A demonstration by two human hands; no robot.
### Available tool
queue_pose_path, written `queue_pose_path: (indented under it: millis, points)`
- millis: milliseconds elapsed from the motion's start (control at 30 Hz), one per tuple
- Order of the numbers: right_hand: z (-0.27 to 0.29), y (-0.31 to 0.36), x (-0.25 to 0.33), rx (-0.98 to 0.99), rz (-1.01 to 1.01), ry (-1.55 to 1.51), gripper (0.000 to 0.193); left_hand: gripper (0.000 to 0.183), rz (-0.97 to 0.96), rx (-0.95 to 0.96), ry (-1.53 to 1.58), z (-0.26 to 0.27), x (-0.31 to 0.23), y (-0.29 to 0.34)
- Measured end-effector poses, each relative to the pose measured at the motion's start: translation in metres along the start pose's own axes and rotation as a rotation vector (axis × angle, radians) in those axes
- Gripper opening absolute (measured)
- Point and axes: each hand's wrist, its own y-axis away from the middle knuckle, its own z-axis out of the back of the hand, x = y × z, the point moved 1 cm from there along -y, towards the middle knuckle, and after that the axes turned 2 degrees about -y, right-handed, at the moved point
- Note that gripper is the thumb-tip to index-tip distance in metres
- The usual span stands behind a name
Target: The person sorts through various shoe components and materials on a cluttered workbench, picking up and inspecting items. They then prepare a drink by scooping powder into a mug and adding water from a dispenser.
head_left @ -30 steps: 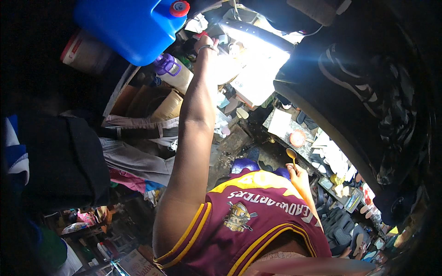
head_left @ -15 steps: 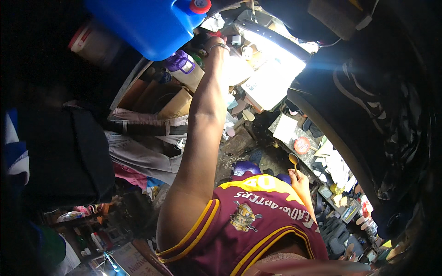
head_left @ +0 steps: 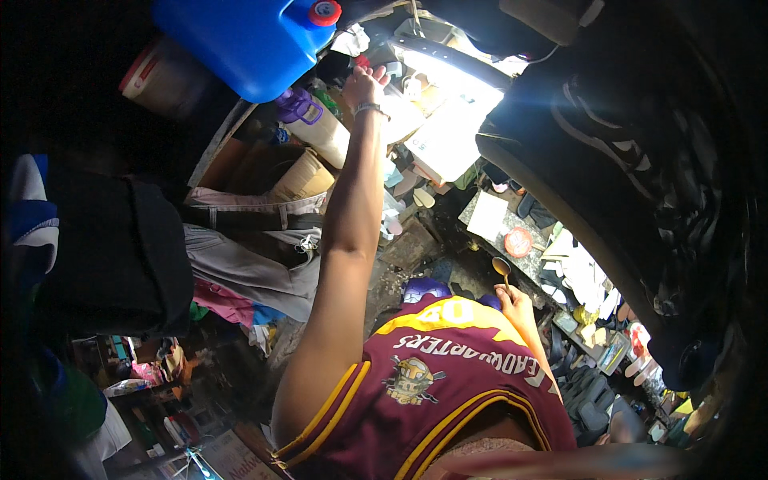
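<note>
My left arm reaches up to a crowded shelf under a bright lamp. At its end my left hand (head_left: 366, 88), with a band at the wrist, has its fingers apart and nothing visible in them. Just beyond the fingertips is a small red thing (head_left: 362, 61), too small to name. A pale bottle with a purple handled lid (head_left: 324, 134) stands beside my left forearm. Down at my right side, my right hand (head_left: 516, 305) is closed around the handle of a spoon (head_left: 503, 272), its bowl pointing up.
A blue jerrycan (head_left: 248, 48) with a red cap sits at the upper left. Trousers (head_left: 256, 264) hang below it. A speckled board (head_left: 524, 260) holds a round red-and-white lid (head_left: 518, 242). A large dark curved object (head_left: 608, 208) fills the right side.
My left hand has drawn back slightly from the clutter, and its fingers now show spread. The view has shifted a little. My right hand still holds the spoon.
</note>
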Motion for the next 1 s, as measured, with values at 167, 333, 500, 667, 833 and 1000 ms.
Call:
queue_pose_path:
  millis: [167, 333, 500, 667, 833, 1000]
  points:
    - [0.005, 0.011, -0.011, 0.025, 0.008, 0.034, 0.028, 0.033, -0.054, 0.130, -0.105, 0.017, -0.008, 0.075]
    - [0.005, 0.028, -0.023, 0.025, 0.006, 0.044, 0.027, 0.028, -0.097, 0.180, -0.226, 0.047, -0.011, 0.184]
    - [0.013, 0.044, -0.044, 0.027, 0.073, 0.097, 0.027, 0.028, -0.171, 0.303, -0.492, 0.105, -0.008, 0.302]
    - [0.017, 0.052, -0.070, 0.046, 0.076, 0.127, 0.029, 0.033, -0.086, 0.428, -0.710, 0.180, 0.031, 0.372]
    - [0.006, 0.058, -0.091, 0.122, -0.090, 0.193, 0.032, 0.036, 0.130, 0.485, -1.018, 0.253, 0.095, 0.402]
    - [-0.013, 0.059, -0.109, 0.214, -0.220, 0.171, 0.036, 0.038, 0.198, 0.582, -1.201, 0.311, 0.151, 0.412]
